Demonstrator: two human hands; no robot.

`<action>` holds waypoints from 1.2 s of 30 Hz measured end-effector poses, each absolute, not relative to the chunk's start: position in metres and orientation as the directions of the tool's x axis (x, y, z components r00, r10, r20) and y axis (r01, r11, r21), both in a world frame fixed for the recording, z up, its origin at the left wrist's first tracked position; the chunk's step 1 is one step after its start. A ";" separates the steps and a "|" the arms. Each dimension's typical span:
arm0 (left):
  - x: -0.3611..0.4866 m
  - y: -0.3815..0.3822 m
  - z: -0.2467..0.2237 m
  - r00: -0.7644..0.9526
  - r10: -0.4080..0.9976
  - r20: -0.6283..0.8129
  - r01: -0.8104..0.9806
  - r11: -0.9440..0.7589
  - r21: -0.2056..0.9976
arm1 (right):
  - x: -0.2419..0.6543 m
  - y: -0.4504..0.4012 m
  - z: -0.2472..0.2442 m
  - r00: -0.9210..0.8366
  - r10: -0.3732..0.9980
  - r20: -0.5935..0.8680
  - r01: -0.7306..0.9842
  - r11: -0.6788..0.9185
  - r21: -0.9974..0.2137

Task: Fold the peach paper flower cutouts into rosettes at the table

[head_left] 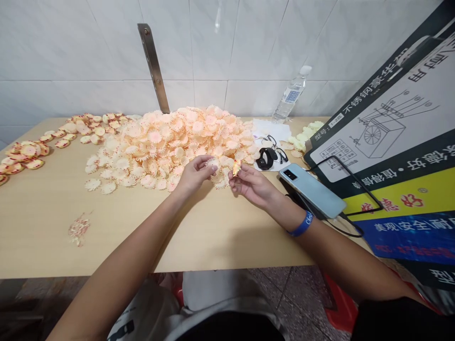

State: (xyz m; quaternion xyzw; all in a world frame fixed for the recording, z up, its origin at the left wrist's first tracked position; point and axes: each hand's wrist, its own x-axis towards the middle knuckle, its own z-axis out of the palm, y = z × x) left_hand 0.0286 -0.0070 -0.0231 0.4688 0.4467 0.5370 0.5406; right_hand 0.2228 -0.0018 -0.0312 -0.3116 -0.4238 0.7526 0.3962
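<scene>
Fingertips nearly closed, left hand pinches a pale disc, right hand a yellow-red piece, likely for control; pile just beyond.

Box: is cut by right edge | bottle label: too small for reading | yellow piece: partly covered by right hand

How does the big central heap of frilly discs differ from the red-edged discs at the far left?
The central heap is mostly pale peach, pink and cream; the red-edged discs are yellowish with dark red rims. The central heap is mounded high, while the red-edged discs lie in a low, looser spread. Both consist of roundish pieces on the same table.
</scene>
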 end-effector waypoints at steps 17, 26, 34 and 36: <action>0.048 -0.026 -0.018 0.102 0.970 0.219 0.244 -0.238 0.940 | 0.210 -0.008 -0.042 -0.165 0.946 0.279 0.170 0.306 -0.937; 0.045 -0.022 -0.020 0.148 0.978 0.145 0.110 -0.162 0.981 | 0.212 -0.002 -0.044 -0.327 0.933 0.147 -0.062 0.134 -0.989; 0.044 -0.018 -0.023 0.201 0.978 0.057 0.069 -0.073 0.995 | 0.215 0.000 -0.047 -0.380 0.916 0.130 -0.081 0.107 -0.991; 0.042 -0.017 -0.023 0.204 0.979 0.028 0.044 -0.038 0.998 | 0.215 -0.001 -0.047 -0.401 0.908 0.121 -0.085 0.095 -0.992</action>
